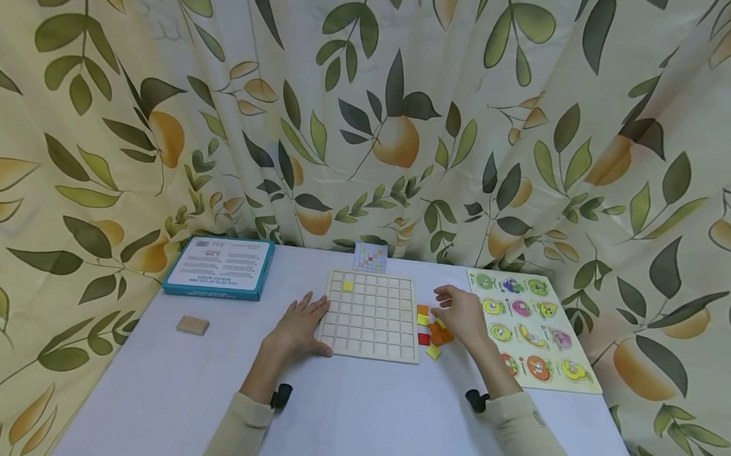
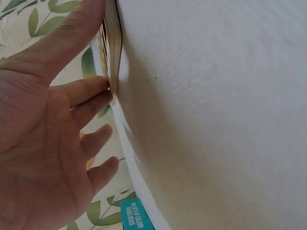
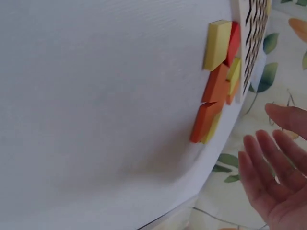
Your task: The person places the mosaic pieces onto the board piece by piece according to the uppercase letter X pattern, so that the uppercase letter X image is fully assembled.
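A wooden grid board (image 1: 370, 327) lies on the white table, with one yellow tile (image 1: 347, 286) in a square near its upper left corner. My left hand (image 1: 296, 327) rests along the board's left side, thumb by the lower corner; in the left wrist view its fingertips touch the board's edge (image 2: 114, 52). Right of the board lies a small pile of orange tiles (image 1: 439, 336), with yellow ones and a red tile (image 1: 424, 339) beside them. Over the pile's far side hovers my right hand (image 1: 462, 317), fingers relaxed; the right wrist view shows no tile in it.
A small pattern card (image 1: 370, 257) stands behind the board. To the right lies a fruit puzzle board (image 1: 548, 324). At the left are a teal-edged box (image 1: 219, 266) and a small wooden block (image 1: 193, 325). A leaf-print curtain (image 1: 370, 119) hangs behind the table.
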The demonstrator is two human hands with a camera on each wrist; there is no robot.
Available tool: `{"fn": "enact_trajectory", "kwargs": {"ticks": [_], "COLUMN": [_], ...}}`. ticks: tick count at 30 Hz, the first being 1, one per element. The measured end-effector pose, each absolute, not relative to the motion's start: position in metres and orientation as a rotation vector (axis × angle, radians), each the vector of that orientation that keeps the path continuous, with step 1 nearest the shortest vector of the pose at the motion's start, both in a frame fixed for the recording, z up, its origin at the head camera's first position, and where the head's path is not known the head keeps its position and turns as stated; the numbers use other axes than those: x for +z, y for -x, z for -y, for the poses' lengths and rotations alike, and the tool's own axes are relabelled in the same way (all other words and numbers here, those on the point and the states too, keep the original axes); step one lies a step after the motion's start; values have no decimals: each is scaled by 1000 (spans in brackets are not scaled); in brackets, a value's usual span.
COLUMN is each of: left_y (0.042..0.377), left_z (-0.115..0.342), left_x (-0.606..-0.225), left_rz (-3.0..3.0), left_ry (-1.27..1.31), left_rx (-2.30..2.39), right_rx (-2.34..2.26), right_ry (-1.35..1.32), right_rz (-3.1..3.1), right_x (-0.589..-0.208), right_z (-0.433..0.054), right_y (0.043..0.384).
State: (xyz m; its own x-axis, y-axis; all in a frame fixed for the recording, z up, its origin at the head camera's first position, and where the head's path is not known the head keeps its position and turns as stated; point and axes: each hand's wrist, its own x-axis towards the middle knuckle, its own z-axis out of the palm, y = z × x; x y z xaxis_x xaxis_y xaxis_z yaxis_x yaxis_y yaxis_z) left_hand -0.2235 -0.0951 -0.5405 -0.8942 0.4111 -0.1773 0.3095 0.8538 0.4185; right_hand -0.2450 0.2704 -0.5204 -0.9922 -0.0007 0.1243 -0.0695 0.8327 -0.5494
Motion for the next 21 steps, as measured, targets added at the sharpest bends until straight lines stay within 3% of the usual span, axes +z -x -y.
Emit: {"fn": "enact_trajectory", "kwargs": {"ticks": [8, 21], "left_y": [223, 223], "left_z": [95, 95], "left_x": [-543, -541], "left_rz": [-2770, -2767], "left_ry": [-544, -542], "left_rx": [564, 556], "right_rx": [871, 939], "right_ry": [66, -100], "right_rz": [3008, 3001], "right_x": [-532, -547], "right_z": [-290, -309], "right_y": [239, 236]}}
